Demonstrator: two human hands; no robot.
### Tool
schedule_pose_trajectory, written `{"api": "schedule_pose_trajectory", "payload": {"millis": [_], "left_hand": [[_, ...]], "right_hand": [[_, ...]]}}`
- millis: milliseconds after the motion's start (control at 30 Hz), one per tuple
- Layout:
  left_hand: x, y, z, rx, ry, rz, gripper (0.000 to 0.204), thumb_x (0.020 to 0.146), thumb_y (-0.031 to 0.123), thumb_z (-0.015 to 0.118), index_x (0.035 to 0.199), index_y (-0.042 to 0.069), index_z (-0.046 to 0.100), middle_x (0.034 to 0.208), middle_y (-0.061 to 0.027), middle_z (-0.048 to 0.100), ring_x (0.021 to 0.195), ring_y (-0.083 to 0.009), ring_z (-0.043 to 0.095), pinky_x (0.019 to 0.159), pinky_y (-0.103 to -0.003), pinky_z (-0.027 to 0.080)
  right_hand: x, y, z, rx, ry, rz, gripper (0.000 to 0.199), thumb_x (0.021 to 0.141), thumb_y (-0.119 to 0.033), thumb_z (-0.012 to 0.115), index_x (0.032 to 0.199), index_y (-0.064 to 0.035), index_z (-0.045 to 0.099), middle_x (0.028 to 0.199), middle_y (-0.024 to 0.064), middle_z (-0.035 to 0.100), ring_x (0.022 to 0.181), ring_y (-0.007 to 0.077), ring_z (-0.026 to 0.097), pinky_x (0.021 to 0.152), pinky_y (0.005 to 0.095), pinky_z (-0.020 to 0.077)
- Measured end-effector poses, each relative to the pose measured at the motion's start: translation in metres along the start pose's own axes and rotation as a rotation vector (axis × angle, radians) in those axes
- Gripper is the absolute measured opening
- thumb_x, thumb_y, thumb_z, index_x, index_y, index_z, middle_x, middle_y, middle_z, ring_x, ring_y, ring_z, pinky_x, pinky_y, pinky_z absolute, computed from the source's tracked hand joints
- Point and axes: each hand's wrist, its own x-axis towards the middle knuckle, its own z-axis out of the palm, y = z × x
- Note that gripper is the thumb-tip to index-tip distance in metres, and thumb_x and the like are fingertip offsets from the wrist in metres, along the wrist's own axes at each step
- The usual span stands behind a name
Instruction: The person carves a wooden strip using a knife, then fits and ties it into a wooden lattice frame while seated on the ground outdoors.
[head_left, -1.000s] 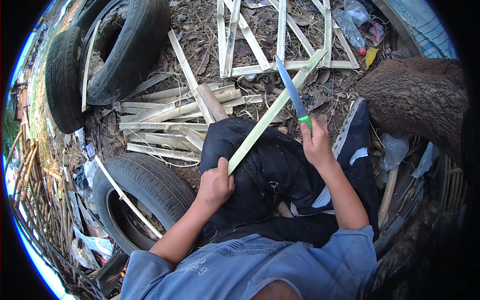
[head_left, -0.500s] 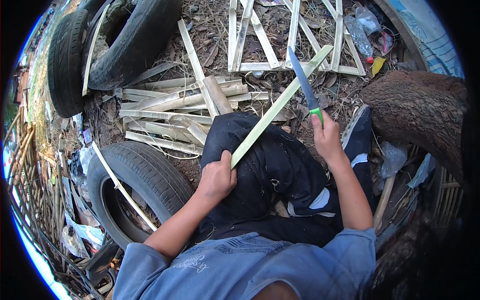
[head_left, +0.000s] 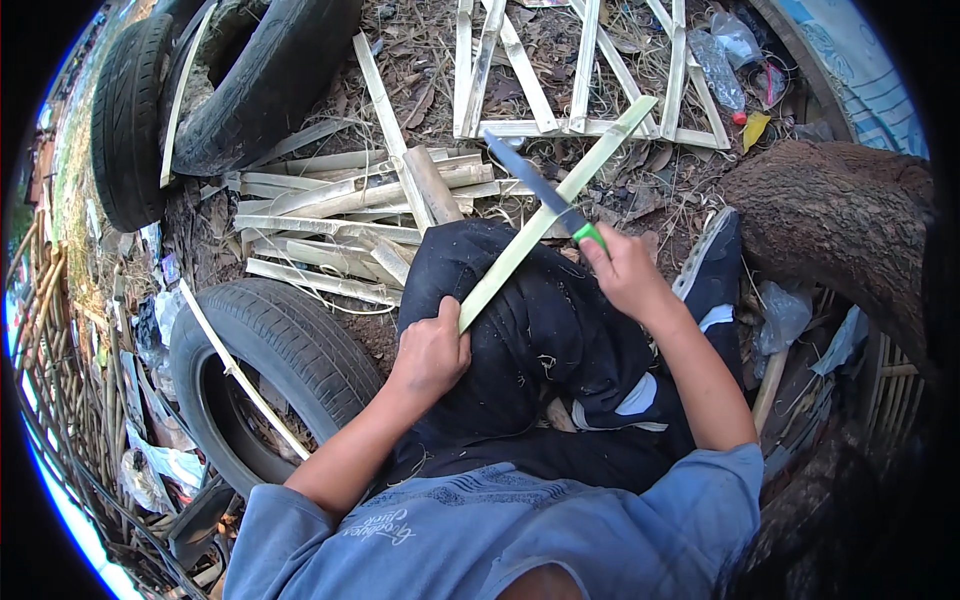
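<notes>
A pale green bamboo strip (head_left: 530, 232) slants up and to the right across my raised knee. My left hand (head_left: 432, 352) is closed around its lower end. In my right hand (head_left: 630, 272) is a knife (head_left: 540, 185) with a green-and-black handle, its long dark blade pointing up and left. The blade crosses over the strip around its middle; whether it touches the strip I cannot tell. The strip's far end stays free in the air.
Split bamboo pieces (head_left: 330, 230) lie piled beyond my knee. Farther off, more slats (head_left: 590, 128) rest in a zigzag. Tyres (head_left: 290, 350) stand at the left, a thick trunk (head_left: 830, 230) at the right. Plastic bottles (head_left: 715, 75) and bags litter the far right.
My right hand has moved left and slightly down, bringing the knife blade from the right of the strip to across it. My left hand and the strip have barely shifted.
</notes>
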Motion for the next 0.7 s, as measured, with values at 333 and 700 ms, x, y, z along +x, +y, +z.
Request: {"api": "schedule_pose_trajectory", "payload": {"millis": [333, 700], "left_hand": [[0.002, -0.004, -0.002, -0.040, 0.013, 0.042, 0.018, 0.081, 0.002, 0.057, 0.091, -0.001, 0.042, 0.061, -0.0281, 0.055, 0.062, -0.0492, 0.058, 0.057, -0.056, 0.045], [0.003, -0.001, -0.002, -0.023, 0.065, 0.065, 0.018, 0.082, 0.008, 0.057, 0.088, 0.000, 0.043, 0.059, -0.0267, 0.057, 0.058, -0.0468, 0.060, 0.055, -0.055, 0.048]], "right_hand": [[-0.019, -0.021, 0.020, -0.055, -0.013, -0.101, 0.032, 0.096, -0.032, 0.054, 0.087, -0.0019, 0.052, 0.065, 0.0245, 0.060, 0.069, 0.0453, 0.063, 0.061, 0.0539, 0.0470], [-0.018, -0.020, 0.022, 0.104, 0.127, 0.032, 0.031, 0.099, -0.030, 0.050, 0.090, -0.0009, 0.054, 0.058, 0.0220, 0.055, 0.063, 0.0449, 0.061, 0.053, 0.0475, 0.0440]]}}
